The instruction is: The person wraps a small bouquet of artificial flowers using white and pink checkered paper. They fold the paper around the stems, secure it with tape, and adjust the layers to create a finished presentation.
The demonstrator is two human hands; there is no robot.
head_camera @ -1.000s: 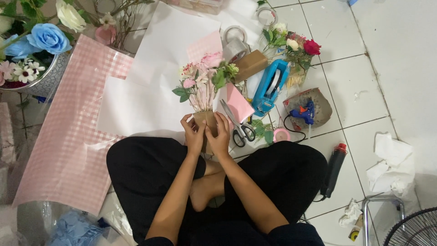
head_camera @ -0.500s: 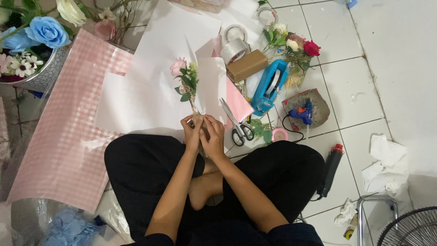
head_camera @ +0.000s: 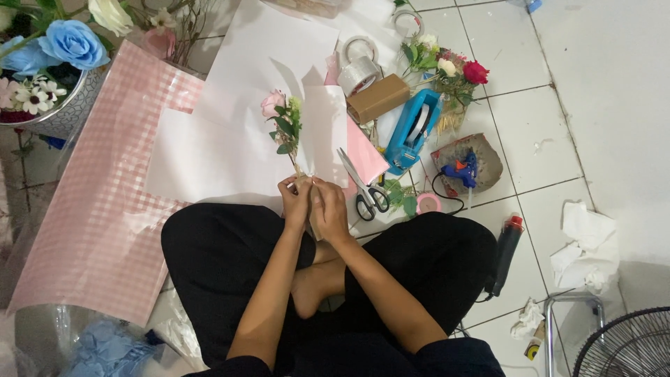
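My left hand (head_camera: 296, 202) and my right hand (head_camera: 329, 209) are pressed together in front of my crossed legs, both gripping the base of a small bouquet (head_camera: 285, 124) of pink flowers with green leaves. A white wrapping sheet (head_camera: 322, 132) stands folded around the right side of the stems. The bouquet points away from me over a large white paper sheet (head_camera: 230, 91) on the floor.
Scissors (head_camera: 364, 188) lie just right of my hands. Beyond are a blue tape dispenser (head_camera: 413, 129), a tape roll (head_camera: 358, 73), a brown box (head_camera: 377, 98), a blue glue gun (head_camera: 460, 171), a small flower arrangement (head_camera: 450, 73). Pink checked paper (head_camera: 91, 209) lies left; a metal bucket of flowers (head_camera: 49, 70) far left; a fan (head_camera: 624, 345) bottom right.
The bouquet has been turned so the white wrap now stands along its right side, and fewer flowers show. My hands stay clasped at its base.
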